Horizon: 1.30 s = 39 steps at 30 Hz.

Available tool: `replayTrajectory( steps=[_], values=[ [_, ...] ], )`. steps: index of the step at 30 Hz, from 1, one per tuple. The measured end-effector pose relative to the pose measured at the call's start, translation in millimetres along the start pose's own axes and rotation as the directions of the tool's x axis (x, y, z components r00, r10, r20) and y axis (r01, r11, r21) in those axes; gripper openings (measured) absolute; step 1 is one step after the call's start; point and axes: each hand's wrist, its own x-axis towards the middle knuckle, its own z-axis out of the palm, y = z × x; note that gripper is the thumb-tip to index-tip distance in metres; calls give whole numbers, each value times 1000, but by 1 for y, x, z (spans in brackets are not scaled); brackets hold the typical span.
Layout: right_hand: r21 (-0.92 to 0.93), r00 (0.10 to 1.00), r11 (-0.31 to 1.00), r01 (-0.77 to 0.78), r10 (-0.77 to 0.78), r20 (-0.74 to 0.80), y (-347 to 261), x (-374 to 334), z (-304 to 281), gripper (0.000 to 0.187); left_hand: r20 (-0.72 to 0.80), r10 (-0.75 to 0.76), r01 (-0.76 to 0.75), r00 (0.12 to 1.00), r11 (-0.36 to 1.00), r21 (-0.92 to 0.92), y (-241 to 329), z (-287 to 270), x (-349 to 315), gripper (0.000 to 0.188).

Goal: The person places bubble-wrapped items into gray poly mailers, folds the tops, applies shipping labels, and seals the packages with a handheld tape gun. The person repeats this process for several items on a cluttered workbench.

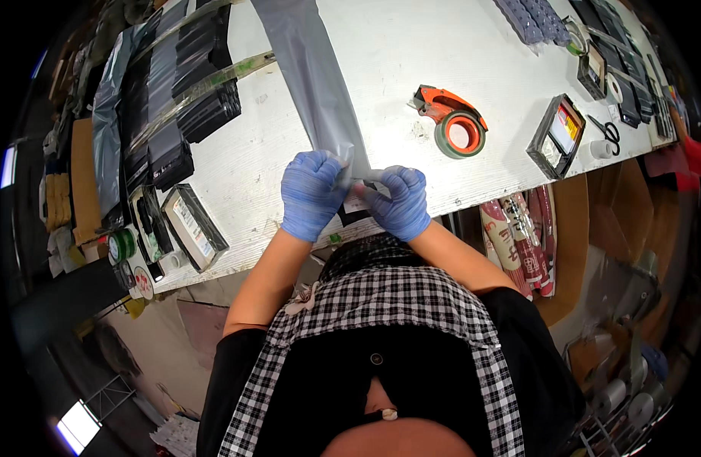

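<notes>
A long grey plastic bag [312,76] lies lengthwise on the white table, its near end gathered up at the front edge. My left hand [312,194], in a blue glove, is closed on the left side of that end. The gloved right hand [401,202] pinches the bag's other side, its fingers curled toward the left hand. Between the two hands the plastic is creased and partly hidden by my fingers. A small dark piece [354,215] shows just below them at the table's edge; I cannot make out what it is.
An orange tape dispenser [461,131] rests on the white table [381,68] to the right. Strapped stacks of dark bags [202,99] lie at left, near a framed tray [194,227]. Farther right are another tray [557,137] and black scissors [608,131]. Wrapped rolls [522,240] stand below.
</notes>
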Motion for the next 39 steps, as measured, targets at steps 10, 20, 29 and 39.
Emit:
replayTrajectory(
  steps=[10, 20, 29, 39],
  values=[
    [-352, 891, 899, -262, 365, 269, -22, 5, 28, 35, -49, 81, -82, 995, 997, -15, 2, 4, 3, 40],
    [148, 874, 952, -267, 175, 453, -40, -64, -6, 42, 522, -594, 774, 613, 585, -243, -13, 35, -79, 49],
    [94, 752, 833, -545, 436, 495, 18, 52, 133, 35, 627, -517, 753, 582, 633, -177, -30, 30, -96, 31],
    [-209, 604, 942, -263, 329, 726, -56, -34, 28, 19, 743, -519, 894, 423, 103, -436, -23, 6, -123, 16]
  ],
)
